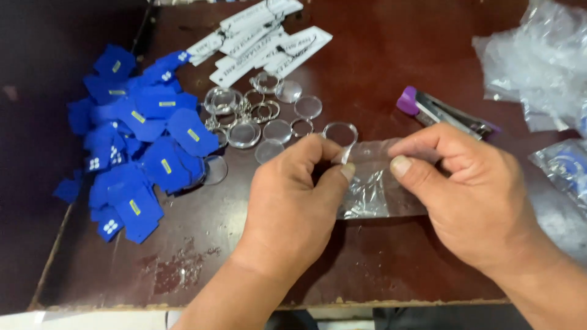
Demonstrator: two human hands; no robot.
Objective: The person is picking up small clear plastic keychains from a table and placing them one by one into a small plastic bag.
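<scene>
While both hands hover over the brown table [391, 55], left hand [293, 201] and right hand [471, 195] pinch a small clear plastic bag [376, 183] between thumb and fingers, closed on its top edge. Clear discs and key rings [263, 113] lie just behind; blue tags [137, 140] at left, a stapler [443, 113] near the right hand.

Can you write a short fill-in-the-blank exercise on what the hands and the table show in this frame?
1. Both hands, the left hand and the right hand, pinch a small clear ____ bag.
2. The pile of paper pieces at the table's left is ____ in colour.
3. The stapler beyond the right hand has a ____ end.
4. The white tags lie at the ____ edge of the table.

Missing words: plastic; blue; purple; far
</scene>
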